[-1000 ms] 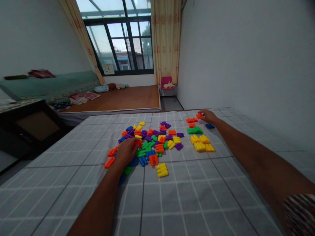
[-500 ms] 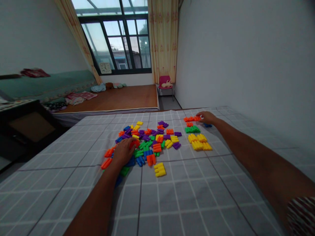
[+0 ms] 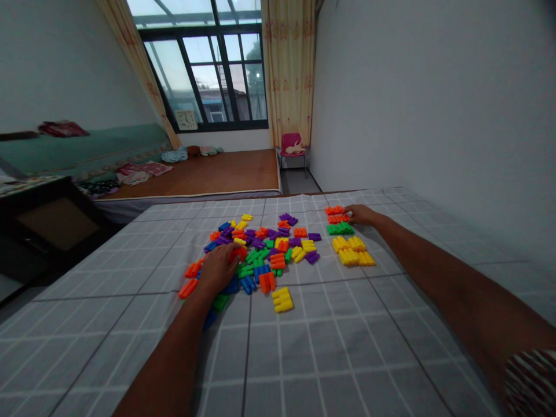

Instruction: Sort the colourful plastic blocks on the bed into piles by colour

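Observation:
At the left of a mixed heap of plastic building blocks (image 3: 256,255), my left hand (image 3: 217,267) is closed on an orange block (image 3: 237,253). My right hand (image 3: 364,214) reaches to the far right, its fingertips pinching the right end of an orange block row (image 3: 339,219). Behind that row lies another orange row (image 3: 333,210). Just in front is a row of green blocks (image 3: 340,229), and nearer still a cluster of yellow blocks (image 3: 353,251). My palm and fingers partly hide the pieces beneath both hands.
A grey checked cloth (image 3: 330,347) covers the table. One yellow block (image 3: 282,299) lies apart, nearer me than the heap. Beyond the table are a low bed (image 3: 217,171), a pink chair (image 3: 292,145) and a window. A wall (image 3: 434,104) runs along the right.
My right hand has shifted slightly left and nearer, from the back orange row to the row before it, which now looks longer. My left hand has stayed put.

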A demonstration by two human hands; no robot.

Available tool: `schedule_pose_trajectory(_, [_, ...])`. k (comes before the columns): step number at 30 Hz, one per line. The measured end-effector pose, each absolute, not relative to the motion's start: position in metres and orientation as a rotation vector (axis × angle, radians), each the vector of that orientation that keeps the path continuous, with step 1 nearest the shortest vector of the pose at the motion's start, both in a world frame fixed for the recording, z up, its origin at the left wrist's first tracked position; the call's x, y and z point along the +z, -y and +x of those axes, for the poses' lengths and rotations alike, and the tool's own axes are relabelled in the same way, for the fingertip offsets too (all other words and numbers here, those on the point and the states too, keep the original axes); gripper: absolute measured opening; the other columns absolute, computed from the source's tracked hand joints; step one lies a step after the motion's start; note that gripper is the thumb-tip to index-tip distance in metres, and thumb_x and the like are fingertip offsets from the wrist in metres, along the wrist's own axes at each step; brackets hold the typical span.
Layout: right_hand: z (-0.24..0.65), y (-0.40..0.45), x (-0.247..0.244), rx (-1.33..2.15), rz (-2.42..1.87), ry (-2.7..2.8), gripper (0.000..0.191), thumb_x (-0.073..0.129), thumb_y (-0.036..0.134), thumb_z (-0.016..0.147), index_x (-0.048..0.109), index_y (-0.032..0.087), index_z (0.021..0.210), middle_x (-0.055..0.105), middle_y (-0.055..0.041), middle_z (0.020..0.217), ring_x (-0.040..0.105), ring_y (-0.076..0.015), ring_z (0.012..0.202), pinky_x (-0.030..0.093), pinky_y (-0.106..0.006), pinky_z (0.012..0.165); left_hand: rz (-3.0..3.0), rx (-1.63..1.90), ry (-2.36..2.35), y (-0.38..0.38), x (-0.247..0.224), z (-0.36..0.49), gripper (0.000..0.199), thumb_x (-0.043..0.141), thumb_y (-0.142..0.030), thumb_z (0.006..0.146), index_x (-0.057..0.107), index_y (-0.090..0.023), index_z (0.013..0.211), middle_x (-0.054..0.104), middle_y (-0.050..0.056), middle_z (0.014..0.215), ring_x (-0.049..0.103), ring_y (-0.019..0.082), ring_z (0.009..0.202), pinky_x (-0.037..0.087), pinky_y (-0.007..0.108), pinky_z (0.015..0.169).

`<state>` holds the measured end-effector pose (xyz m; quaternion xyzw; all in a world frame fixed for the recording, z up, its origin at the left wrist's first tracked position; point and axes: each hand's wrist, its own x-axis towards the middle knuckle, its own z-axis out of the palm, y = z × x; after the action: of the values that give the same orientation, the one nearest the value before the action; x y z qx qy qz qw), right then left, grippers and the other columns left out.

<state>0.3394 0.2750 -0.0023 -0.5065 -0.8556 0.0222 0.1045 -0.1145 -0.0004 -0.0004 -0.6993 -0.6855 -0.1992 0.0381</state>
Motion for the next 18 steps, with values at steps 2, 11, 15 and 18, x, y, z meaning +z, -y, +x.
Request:
schedule_pose_trajectory(2, [0.34, -0.275, -0.002, 0.067, -1.543, 2.534, 0.036, 0.074, 0.018, 0.063, 0.074, 0.022, 0.098, 0.075, -0.0058, 0.094, 0.068, -0.0203, 0.078, 0.051, -0.029, 0.072, -2.151, -0.601, 2.104, 0.0, -0.001, -0.115, 0.033, 0.047, -0.034, 0.088, 0.061, -0.021, 0.115, 0.068, 0.01, 0.118, 0.06, 0.027, 0.111, 0.045, 0.04, 0.095])
schedule_pose_trajectory(11, [0.33, -0.272, -0.003, 0.071, -1.562, 2.555, 0.015, 0.07, 0.024, 0.071, 0.071, 0.021, 0.085, 0.073, -0.0039, 0.094, 0.066, -0.0186, 0.081, 0.048, -0.027, 0.071, -2.149, -0.591, 2.082, 0.001, 0.0, -0.114, 0.032, 0.047, -0.033, 0.089, 0.061, -0.022, 0.115, 0.068, 0.009, 0.117, 0.061, 0.026, 0.109, 0.046, 0.038, 0.093])
schedule_pose_trajectory(15, [0.334, -0.271, 0.004, 0.118, -1.546, 2.534, 0.015, 0.069, 0.028, 0.073, 0.07, 0.02, 0.085, 0.073, -0.0037, 0.094, 0.066, -0.0183, 0.08, 0.047, -0.028, 0.071, -2.167, -0.637, 2.078, 0.002, -0.001, -0.115, 0.03, 0.048, -0.033, 0.089, 0.062, -0.022, 0.114, 0.068, 0.009, 0.115, 0.062, 0.026, 0.108, 0.046, 0.038, 0.093])
schedule_pose_trajectory(18, [0.326, -0.264, 0.017, 0.124, -1.496, 2.484, 0.014, 0.066, 0.029, 0.076, 0.07, 0.021, 0.086, 0.074, -0.0043, 0.095, 0.066, -0.0183, 0.079, 0.047, -0.028, 0.07, -2.179, -0.702, 2.089, 0.002, -0.002, -0.114, 0.027, 0.049, -0.032, 0.089, 0.064, -0.023, 0.11, 0.069, 0.007, 0.114, 0.062, 0.024, 0.107, 0.046, 0.037, 0.094])
